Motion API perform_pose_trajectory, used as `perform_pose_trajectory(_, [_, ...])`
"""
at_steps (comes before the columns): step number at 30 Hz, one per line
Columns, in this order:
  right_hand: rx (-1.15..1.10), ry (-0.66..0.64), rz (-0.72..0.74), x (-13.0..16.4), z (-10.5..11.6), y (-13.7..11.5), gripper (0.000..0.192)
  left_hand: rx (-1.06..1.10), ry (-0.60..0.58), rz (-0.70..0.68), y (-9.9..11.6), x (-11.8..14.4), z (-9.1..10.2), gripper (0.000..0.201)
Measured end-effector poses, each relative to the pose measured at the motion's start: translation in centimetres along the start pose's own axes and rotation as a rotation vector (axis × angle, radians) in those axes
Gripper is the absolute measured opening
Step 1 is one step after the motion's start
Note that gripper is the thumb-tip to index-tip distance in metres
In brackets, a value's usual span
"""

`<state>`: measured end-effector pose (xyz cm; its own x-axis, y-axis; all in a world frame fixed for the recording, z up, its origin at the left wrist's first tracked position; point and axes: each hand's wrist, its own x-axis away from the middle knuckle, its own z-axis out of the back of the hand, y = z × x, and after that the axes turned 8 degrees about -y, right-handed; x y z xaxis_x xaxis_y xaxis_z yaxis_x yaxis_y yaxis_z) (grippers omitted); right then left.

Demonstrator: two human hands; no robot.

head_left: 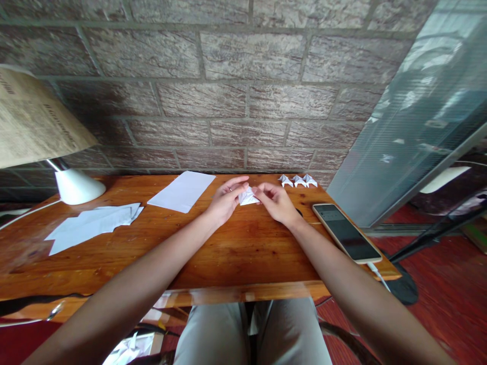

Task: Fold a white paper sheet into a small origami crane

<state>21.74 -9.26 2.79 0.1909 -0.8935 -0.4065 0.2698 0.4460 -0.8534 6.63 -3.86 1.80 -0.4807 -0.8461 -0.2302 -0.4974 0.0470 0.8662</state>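
Note:
Between my two hands, just above the wooden table [228,253], is a small piece of folded white paper [249,196]. My left hand [227,198] pinches its left side between thumb and fingers. On the right side, my right hand [277,202] grips the same paper with thumb and forefinger. Fingers cover parts of both edges, so the fold's full shape is hidden. Beyond my right hand, near the wall, three small folded paper figures [299,181] stand in a row. A flat white sheet stack [183,191] lies left of my left hand.
Several loose paper pieces [95,223] overlap on the table's left, near a lamp [78,185] with a printed shade. A phone [347,233] with a white cable lies at the right edge. A brick-patterned wall [224,101] rises behind the table.

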Motion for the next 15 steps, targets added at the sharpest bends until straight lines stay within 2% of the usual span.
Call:
perform_pose_trajectory(3, [0.03, 0.021, -0.017, -0.1, 0.4, 0.5, 0.048, -0.047, -0.039, 0.029, 0.2, 0.0, 0.4, 0.03])
perform_pose_trajectory(7, [0.134, 0.105, -0.017, -0.2, 0.8, 1.2, 0.045, -0.152, -0.096, 0.038, 0.4, 0.1, 0.8, 0.036])
perform_pose_trajectory(9, [0.242, 0.192, 0.021, -0.1, 0.9, 1.1, 0.038, -0.193, -0.066, 0.034, 0.3, 0.1, 0.9, 0.037])
perform_pose_trajectory(12, [0.437, 0.394, 0.097, 0.1, 0.7, 0.4, 0.029, -0.211, 0.022, -0.003, 0.2, 0.0, 0.7, 0.036])
perform_pose_trajectory(13, [0.471, 0.408, 0.114, 0.2, 0.5, 0.1, 0.026, -0.215, 0.044, -0.017, 0.2, 0.0, 0.6, 0.035])
perform_pose_trajectory(15, [0.47, 0.328, 0.122, 0.3, 0.1, -0.2, 0.02, -0.244, 0.064, -0.044, 0.2, 0.1, 0.5, 0.033])
